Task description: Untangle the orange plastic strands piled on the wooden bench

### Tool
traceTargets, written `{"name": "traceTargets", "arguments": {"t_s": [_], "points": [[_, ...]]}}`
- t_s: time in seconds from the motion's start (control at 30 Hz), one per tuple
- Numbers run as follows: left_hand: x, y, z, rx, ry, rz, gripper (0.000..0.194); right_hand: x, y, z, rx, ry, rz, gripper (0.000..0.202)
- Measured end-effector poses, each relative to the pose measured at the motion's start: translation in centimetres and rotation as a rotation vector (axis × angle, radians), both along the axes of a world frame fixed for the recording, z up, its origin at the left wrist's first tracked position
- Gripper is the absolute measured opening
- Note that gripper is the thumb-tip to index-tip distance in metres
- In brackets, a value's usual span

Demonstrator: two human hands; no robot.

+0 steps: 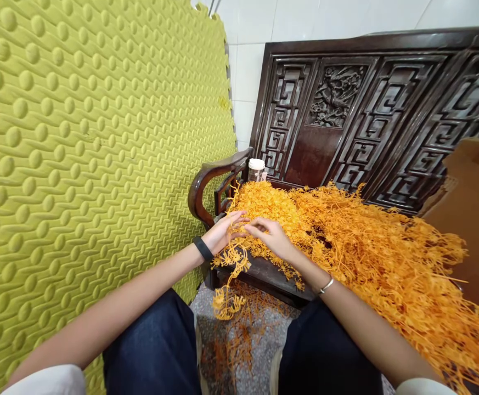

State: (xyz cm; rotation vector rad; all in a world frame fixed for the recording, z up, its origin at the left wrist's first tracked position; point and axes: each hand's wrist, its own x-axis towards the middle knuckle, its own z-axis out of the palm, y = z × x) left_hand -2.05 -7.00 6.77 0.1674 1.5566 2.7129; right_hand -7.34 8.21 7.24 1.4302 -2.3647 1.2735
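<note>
My left hand (223, 231), a dark band at its wrist, is loosely curled around a strand of thin orange plastic pieces (236, 263) that look like spidery flower parts. The strand hangs below the palm, past the bench's front edge, down to a looped cluster (226, 303). Beside it, my right hand (272, 237) has thumb and fingers pinched together at the left fingertips. What lies in that pinch is too small to make out. Both hands are just in front of a yellow-orange heap (268, 203) of similar pieces on the bench.
A larger orange pile (387, 263) covers the dark carved wooden bench (320, 156) to the right, near torn cardboard (475, 219). A white-lidded cup (256, 169) stands by the armrest (200, 189). Yellow-green foam mats (99, 142) rise at left. Orange scraps (239, 345) litter the floor.
</note>
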Motion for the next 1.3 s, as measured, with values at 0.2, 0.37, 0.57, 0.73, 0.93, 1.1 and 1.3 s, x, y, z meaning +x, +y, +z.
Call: {"name": "traceTargets", "arguments": {"t_s": [0.2, 0.37, 0.57, 0.73, 0.93, 1.1, 1.3], "points": [[0.0, 0.3, -0.1, -0.113, 0.077, -0.019, 0.037, -0.2, -0.2, -0.8, -0.034, 0.083, -0.057, 0.028], [-0.1, -0.1, -0.4, -0.282, 0.064, -0.013, 0.037, -0.8, 0.5, 0.4, -0.148, -0.329, 0.035, 0.031], [0.3, 0.0, -0.5, -0.562, 0.185, -0.106, 0.039, -0.3, 0.6, 1.1, -0.205, -0.540, 0.134, 0.027], [0.7, 0.3, -0.3, -0.550, 0.213, -0.104, 0.037, -0.4, 0.9, 1.1, -0.212, -0.565, 0.180, 0.025], [0.6, 0.1, 0.3, -0.366, 0.318, -0.147, 0.023, -0.1, 1.0, 0.9, -0.322, -0.736, 0.440, 0.012], [0.8, -0.1, 0.5, -0.314, 0.284, -0.200, 0.022, -0.2, 0.9, 0.6, -0.343, -0.792, 0.556, 0.006], [0.8, -0.3, 0.4, -0.307, 0.315, -0.232, 0.020, -0.3, 0.8, 0.4, -0.321, -0.814, 0.650, 0.006]]}}
